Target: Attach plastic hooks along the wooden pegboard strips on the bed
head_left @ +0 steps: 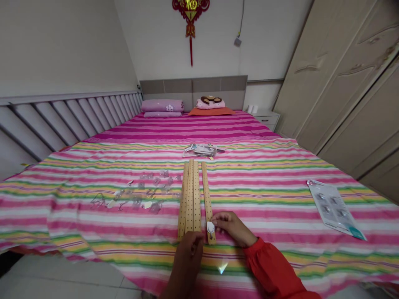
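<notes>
Right hand (233, 228) pinches a white hook (210, 227) on a wood strip (207, 199); left hand (186, 261) is partly cut off, grip unclear.

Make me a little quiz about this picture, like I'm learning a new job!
1. Which hand is at the white hook on the wooden strip, the left hand or the right hand?
2. True or false: the clear plastic pieces lie to the left of the wooden strip.
3. What colour is the sleeve on the right arm?

Key: 1. Right hand. 2. True. 3. Red.
</notes>
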A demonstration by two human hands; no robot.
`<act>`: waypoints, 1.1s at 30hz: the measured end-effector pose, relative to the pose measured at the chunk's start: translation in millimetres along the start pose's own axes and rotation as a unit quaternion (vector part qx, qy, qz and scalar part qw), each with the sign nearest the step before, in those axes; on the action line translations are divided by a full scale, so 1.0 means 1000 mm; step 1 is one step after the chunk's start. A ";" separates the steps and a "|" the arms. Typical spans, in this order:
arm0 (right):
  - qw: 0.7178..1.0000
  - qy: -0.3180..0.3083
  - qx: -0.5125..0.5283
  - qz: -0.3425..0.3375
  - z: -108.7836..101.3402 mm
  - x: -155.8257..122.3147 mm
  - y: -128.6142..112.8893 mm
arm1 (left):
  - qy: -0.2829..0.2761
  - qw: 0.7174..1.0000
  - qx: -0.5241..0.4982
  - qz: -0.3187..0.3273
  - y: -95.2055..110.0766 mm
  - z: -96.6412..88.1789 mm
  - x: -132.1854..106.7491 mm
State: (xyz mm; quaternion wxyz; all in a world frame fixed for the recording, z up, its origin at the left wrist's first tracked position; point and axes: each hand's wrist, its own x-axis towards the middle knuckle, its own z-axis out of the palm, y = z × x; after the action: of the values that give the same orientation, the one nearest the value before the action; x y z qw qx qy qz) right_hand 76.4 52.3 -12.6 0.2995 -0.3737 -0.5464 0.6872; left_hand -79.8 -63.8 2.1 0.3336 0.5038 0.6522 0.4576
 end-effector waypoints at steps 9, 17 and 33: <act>1.000 0.005 -0.001 0.004 0.001 0.003 -0.001 | 0.002 0.961 0.200 0.189 -0.018 0.003 0.019; 1.000 0.006 -0.006 0.002 0.001 0.006 0.003 | 0.022 0.925 0.301 0.232 -0.017 0.013 0.025; 0.997 0.056 -0.048 -0.035 0.006 0.008 0.016 | 0.041 0.858 0.443 0.259 -0.025 0.022 0.026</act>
State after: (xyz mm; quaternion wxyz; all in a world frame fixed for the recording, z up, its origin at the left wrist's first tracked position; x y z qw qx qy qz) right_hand 67.0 52.2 -29.4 0.3358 -0.4060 -0.5736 0.6272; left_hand -75.3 -34.9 -28.2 -0.0822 0.7297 0.6453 0.2107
